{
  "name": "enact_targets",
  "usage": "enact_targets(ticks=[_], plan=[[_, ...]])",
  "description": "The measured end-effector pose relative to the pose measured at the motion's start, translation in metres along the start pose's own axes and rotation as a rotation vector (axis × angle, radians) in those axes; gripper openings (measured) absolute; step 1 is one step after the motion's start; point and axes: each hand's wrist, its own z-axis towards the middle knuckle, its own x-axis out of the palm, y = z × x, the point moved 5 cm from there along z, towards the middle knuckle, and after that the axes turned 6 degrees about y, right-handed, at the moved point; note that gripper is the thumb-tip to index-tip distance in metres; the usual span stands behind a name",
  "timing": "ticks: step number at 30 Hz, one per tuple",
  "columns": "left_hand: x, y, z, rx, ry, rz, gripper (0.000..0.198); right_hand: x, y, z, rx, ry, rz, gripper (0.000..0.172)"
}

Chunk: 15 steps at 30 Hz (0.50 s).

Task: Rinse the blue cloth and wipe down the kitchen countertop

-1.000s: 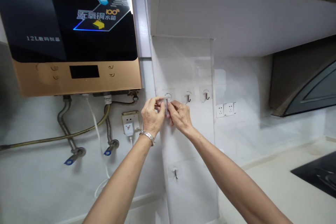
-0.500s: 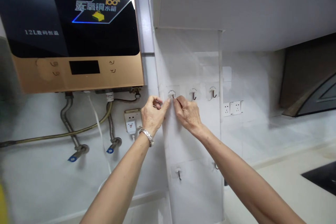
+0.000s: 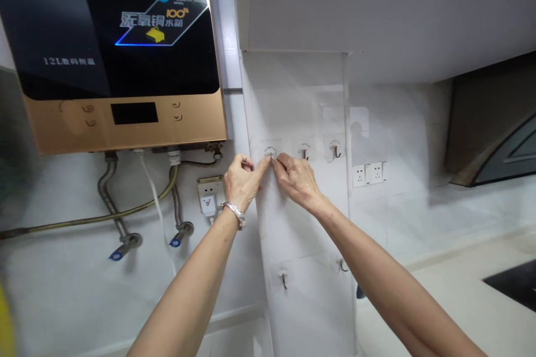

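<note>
Both my hands are raised to a white tiled pillar (image 3: 301,106) at the leftmost of three clear adhesive wall hooks (image 3: 270,152). My left hand (image 3: 243,179), with a silver bracelet on its wrist, pinches with thumb and forefinger just below that hook. My right hand (image 3: 295,177) meets it from the right, fingertips also pinched at the hook. What the fingers grip is too small to make out. Two more hooks (image 3: 304,150) (image 3: 335,148) hang empty to the right.
A gold and black water heater (image 3: 117,56) hangs at upper left with pipes and valves (image 3: 125,240) under it and a plugged socket (image 3: 209,195). Lower hooks (image 3: 283,278) sit on the pillar. Wall sockets (image 3: 368,174), a range hood (image 3: 494,139), a pale counter (image 3: 452,301) and a hob (image 3: 515,284) lie right.
A small clear piece seen between my fingers a second ago no longer shows. Both hands rose slightly to the leftmost hook and stay pinched there; the view shifted a little.
</note>
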Motion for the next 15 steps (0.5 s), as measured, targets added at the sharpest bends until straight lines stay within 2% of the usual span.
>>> enact_targets(ticks=[9, 15], plan=[[0.001, -0.003, 0.000, 0.007, 0.022, -0.045, 0.053, 0.019, -0.002, -0.001, -0.011, -0.199, -0.117, 0.034], [0.001, -0.004, 0.001, 0.033, -0.011, 0.010, 0.054, 0.021, -0.003, -0.002, 0.002, -0.267, -0.113, 0.033]])
